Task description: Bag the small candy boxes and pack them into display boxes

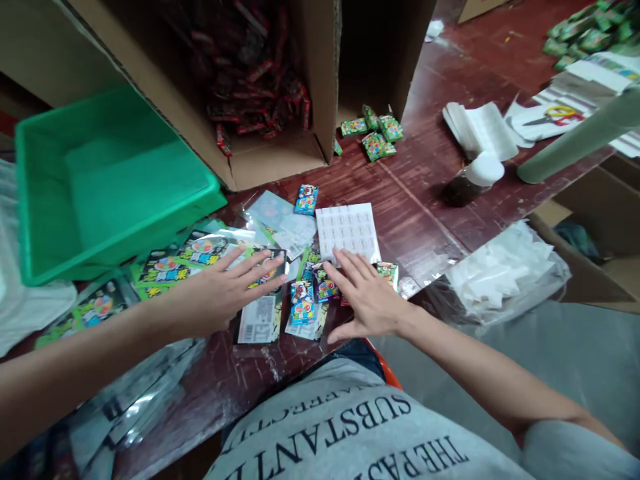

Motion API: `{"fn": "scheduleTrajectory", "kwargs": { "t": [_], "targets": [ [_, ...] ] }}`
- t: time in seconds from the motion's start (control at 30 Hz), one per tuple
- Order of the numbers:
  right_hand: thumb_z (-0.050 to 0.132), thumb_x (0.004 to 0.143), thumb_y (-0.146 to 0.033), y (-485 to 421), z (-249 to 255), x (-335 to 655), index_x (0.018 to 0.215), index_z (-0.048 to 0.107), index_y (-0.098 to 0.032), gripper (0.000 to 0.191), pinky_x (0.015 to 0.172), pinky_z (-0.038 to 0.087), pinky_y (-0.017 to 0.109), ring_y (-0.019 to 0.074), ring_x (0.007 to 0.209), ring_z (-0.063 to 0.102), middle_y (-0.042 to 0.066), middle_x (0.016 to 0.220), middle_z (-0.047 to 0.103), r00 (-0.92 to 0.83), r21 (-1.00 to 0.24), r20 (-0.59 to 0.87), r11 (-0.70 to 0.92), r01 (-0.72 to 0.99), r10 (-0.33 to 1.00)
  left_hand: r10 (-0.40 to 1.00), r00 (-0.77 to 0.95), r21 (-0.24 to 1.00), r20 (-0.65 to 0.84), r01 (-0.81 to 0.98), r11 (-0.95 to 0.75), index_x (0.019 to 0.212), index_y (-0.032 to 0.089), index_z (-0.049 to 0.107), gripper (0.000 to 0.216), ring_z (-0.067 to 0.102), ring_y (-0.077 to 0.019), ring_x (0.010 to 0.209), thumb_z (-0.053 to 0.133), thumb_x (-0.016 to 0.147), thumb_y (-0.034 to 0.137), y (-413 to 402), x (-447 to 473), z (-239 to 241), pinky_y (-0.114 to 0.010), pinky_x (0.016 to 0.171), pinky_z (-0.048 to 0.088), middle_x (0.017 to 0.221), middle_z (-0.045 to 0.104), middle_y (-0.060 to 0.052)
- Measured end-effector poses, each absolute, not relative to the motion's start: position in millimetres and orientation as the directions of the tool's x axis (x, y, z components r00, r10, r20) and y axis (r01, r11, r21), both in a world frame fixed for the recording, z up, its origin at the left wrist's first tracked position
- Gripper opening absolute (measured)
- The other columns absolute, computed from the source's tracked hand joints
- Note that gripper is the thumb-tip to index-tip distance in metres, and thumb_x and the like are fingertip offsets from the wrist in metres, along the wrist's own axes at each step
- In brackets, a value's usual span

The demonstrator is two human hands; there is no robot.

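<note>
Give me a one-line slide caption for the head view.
Both hands, left and right, spread flat over small colourful packets beside a sticker sheet and green tray.

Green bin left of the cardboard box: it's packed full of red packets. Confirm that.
Not quite. In the head view the green bin sits left of the cardboard box, but it is empty. The red packets lie inside the cardboard box.

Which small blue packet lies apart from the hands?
The blue packet beside the cardboard box, above the sticker sheet; the others sit between the left hand and right hand.
</note>
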State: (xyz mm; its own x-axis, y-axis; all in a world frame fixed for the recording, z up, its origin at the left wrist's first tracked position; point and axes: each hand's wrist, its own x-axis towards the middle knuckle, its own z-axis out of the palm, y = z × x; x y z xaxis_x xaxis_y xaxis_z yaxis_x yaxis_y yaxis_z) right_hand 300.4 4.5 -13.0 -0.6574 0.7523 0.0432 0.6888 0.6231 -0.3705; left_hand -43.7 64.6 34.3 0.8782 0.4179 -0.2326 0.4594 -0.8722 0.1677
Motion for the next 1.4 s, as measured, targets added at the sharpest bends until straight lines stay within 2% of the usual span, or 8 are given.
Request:
{"fn": "scheduleTrajectory", "kwargs": {
  "t": [0.13,0.27,0.43,0.63,0.8,1.03,1.27,1.4],
  "targets": [
    [0.049,0.070,-0.094,19,-31,266,0.161,0.012,-0.012,0.128,0.124,0.015,0.064,0.0435,0.152,0.018,0.024,0.166,0.013,-0.701,-0.347,0.061,0.674,0.653,0.711,0.290,0.901,0.276,-0.322,0.382,-0.882,0.159,0.039,0.023,0.105,0.014,-0.0228,0.156,0.047,0.069,-0.007,58,-39,23,-0.054,0.127,0.002,0.166,0.026,0.001],
    [0.052,0.073,-0.091,24,-36,256,0.159,0.018,-0.008,0.124,0.124,0.012,0.065,0.0429,0.149,0.023,0.024,0.164,0.022,-0.745,-0.343,0.071,0.717,0.606,0.664,0.328,0.916,0.319,-0.229,0.389,-0.864,0.154,0.033,0.037,0.082,0.030,-0.0223,0.151,0.048,0.080,0.000,52,-30,21,-0.053,0.127,0.005,0.158,0.043,-0.006],
    [0.054,0.094,-0.061,25,-33,256,0.148,0.044,-0.015,0.071,0.124,0.021,0.057,0.0324,0.134,0.044,0.013,0.139,0.058,-0.777,-0.421,0.035,0.715,0.559,0.628,0.534,0.830,0.251,-0.165,0.558,-0.791,0.144,0.023,0.051,0.073,0.046,-0.0349,0.139,0.070,0.074,0.020,16,-50,37,-0.055,0.123,0.023,0.147,0.053,-0.013],
    [0.067,0.076,-0.076,40,-28,240,0.161,0.009,-0.015,0.121,0.122,0.014,0.069,0.0431,0.148,0.023,0.019,0.167,0.015,-0.810,-0.408,-0.016,0.736,0.541,0.587,0.757,0.611,0.237,-0.233,0.790,-0.565,0.151,0.019,0.040,0.086,0.051,-0.0370,0.124,0.072,0.077,0.050,-50,-70,28,-0.053,0.102,0.040,0.144,0.053,-0.014],
    [0.070,0.083,-0.042,58,-16,220,0.153,0.032,-0.019,0.083,0.124,0.007,0.067,0.0371,0.139,0.039,0.015,0.147,0.047,-0.855,-0.446,0.000,0.765,0.465,0.519,0.852,0.468,0.261,-0.234,0.875,-0.408,0.148,0.014,0.041,0.080,0.048,-0.0358,0.126,0.070,0.080,0.045,-80,-54,-3,-0.055,0.108,0.035,0.141,0.053,-0.016],
    [0.076,0.081,-0.052,33,1,242,0.140,0.046,-0.020,0.073,0.113,0.039,0.055,0.0326,0.125,0.047,0.015,0.133,0.050,-0.894,-0.664,0.016,0.673,0.326,0.448,0.955,0.258,0.375,-0.145,0.908,-0.188,0.153,0.018,0.027,0.087,0.046,-0.0366,0.126,0.069,0.081,0.045,-97,-53,-7,-0.053,0.107,0.040,0.141,0.048,-0.018],
    [0.075,0.083,-0.038,26,-10,233,0.141,0.047,-0.014,0.069,0.122,0.029,0.056,0.0323,0.127,0.044,0.016,0.135,0.046,-0.934,-0.533,-0.024,0.786,0.314,0.357,0.932,0.340,0.448,-0.126,0.858,-0.252,0.152,0.014,0.027,0.089,0.043,-0.0328,0.127,0.071,0.080,0.040,-94,-48,-11,-0.049,0.113,0.038,0.139,0.046,-0.017],
    [0.070,0.086,-0.035,22,-5,234,0.141,0.045,-0.011,0.065,0.122,0.024,0.063,0.0356,0.132,0.042,0.020,0.135,0.047,-0.872,-0.459,0.023,0.780,0.426,0.489,0.939,0.321,0.394,-0.123,0.884,-0.250,0.154,0.012,0.026,0.087,0.045,-0.0351,0.123,0.067,0.085,0.044,-93,-47,-19,-0.052,0.110,0.040,0.136,0.048,-0.018]
  ]
}}
